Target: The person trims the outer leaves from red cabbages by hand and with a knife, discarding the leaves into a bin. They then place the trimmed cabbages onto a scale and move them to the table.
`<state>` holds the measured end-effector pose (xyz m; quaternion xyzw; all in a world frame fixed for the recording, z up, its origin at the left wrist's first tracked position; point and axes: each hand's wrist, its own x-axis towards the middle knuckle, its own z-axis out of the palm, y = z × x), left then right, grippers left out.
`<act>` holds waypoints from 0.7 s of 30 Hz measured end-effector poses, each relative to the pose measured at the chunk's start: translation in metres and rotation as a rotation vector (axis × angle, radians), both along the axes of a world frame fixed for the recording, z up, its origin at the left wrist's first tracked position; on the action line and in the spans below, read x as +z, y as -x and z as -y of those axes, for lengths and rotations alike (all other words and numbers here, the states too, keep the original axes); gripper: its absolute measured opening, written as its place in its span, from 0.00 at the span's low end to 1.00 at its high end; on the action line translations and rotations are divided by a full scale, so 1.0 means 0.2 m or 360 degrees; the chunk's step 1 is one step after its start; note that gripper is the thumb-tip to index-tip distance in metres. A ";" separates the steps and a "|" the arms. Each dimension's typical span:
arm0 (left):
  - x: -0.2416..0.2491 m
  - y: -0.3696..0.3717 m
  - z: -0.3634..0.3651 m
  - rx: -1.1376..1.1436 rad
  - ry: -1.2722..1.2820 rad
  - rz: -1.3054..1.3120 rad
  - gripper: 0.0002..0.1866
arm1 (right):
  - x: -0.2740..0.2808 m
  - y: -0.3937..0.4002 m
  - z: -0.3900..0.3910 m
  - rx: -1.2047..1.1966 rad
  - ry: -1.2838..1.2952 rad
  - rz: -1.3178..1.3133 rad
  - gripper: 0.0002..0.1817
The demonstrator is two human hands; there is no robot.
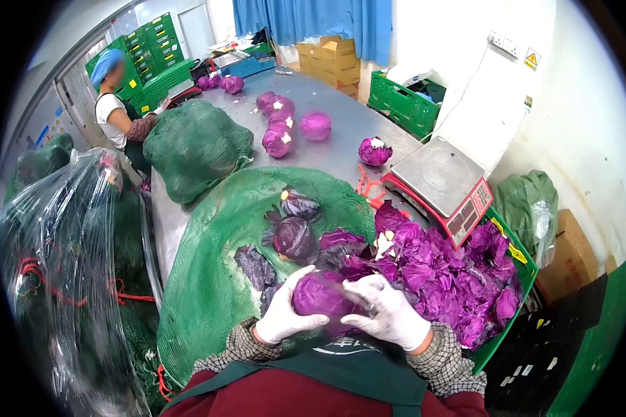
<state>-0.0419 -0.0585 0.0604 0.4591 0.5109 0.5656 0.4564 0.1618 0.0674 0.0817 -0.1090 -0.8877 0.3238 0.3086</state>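
In front of my apron I hold a purple cabbage [320,297], its rounded top facing up. My left hand [290,309], in a white glove, is wrapped round its left side. At its right side, my gloved right hand [386,309] has its fingers bent together over a blurred dark strip at the cabbage's edge; I cannot tell whether that is a leaf or a blade. Just beyond lies a green mesh sack [209,243], spread open, with a dark-leaved cabbage [294,238] and loose outer leaves [255,267] on it.
Right of my hands stands a green crate [525,281] heaped with purple leaves [459,292]; a red-edged scale [442,181] overlaps its far side. Trimmed cabbages [278,139] sit along the metal table [348,163]. A full mesh sack [198,149] is at left, near a co-worker [118,115].
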 end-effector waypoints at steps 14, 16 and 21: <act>-0.03 -0.03 -0.12 -0.0136 -0.0874 -0.0727 0.57 | -0.41 -0.13 -0.32 -0.0859 0.0884 -0.0146 0.08; 0.01 -0.04 -0.16 -0.0115 -0.0696 -0.0245 0.56 | -0.44 -0.16 -0.33 -0.0787 0.0955 0.0176 0.22; -0.04 0.08 -0.48 -0.0343 -0.0065 0.1856 0.41 | -0.51 -0.17 -0.39 -0.0822 0.1176 -0.0013 0.22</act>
